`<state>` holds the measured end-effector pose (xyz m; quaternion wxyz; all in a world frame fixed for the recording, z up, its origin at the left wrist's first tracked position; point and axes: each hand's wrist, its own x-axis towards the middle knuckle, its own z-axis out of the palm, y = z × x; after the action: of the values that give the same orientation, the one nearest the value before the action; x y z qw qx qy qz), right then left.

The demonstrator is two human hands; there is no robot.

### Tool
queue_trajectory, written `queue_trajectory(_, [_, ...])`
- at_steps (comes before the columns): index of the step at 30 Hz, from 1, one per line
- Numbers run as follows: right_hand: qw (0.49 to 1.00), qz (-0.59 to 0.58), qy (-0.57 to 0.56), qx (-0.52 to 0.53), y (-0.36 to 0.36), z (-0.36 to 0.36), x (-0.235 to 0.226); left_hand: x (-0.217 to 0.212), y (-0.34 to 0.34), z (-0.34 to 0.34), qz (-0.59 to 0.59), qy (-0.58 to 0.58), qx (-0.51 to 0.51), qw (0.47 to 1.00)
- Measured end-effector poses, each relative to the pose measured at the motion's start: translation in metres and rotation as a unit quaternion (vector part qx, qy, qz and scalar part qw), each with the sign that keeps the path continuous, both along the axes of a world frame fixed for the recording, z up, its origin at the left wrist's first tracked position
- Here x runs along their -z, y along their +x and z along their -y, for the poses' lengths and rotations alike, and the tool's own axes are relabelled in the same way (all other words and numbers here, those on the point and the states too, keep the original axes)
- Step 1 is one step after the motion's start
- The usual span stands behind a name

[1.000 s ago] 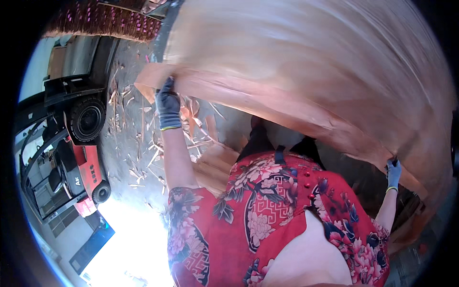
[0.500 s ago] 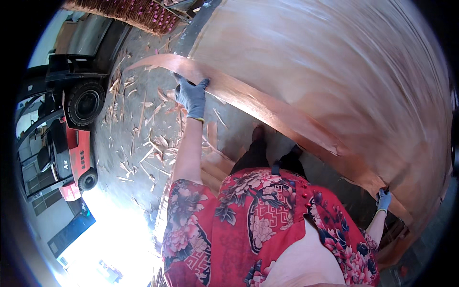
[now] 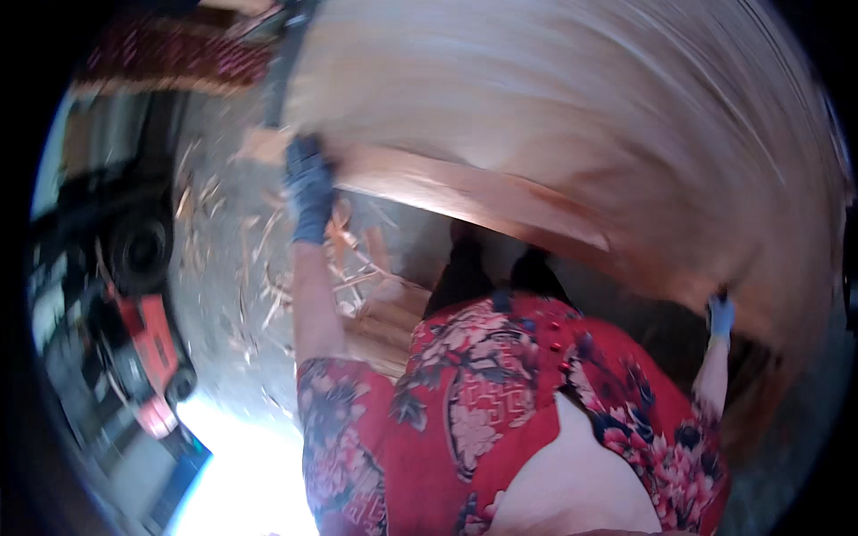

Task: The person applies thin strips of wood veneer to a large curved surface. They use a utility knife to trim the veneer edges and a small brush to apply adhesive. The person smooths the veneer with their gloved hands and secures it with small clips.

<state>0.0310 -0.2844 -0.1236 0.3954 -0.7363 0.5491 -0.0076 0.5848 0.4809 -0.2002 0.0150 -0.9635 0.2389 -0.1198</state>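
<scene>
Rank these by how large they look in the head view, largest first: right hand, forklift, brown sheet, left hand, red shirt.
1. Brown sheet
2. Red shirt
3. Forklift, though its outline is blurred
4. Left hand
5. Right hand

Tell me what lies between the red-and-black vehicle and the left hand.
In the head view, grey floor strewn with thin brown scraps lies between the vehicle and the gloved left hand.
</scene>
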Motion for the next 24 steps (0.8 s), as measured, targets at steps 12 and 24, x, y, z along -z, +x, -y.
queue_trajectory(12, [0.955,-0.126,-0.219,0.155,0.059,-0.068,-0.066,0.013,0.015,0.002,0.016,-0.169,0.087,0.982])
queue_trajectory(24, [0.968,0.238,0.08,-0.017,0.226,-0.245,-0.045,-0.045,0.008,0.089,0.004,-0.083,0.073,0.994])
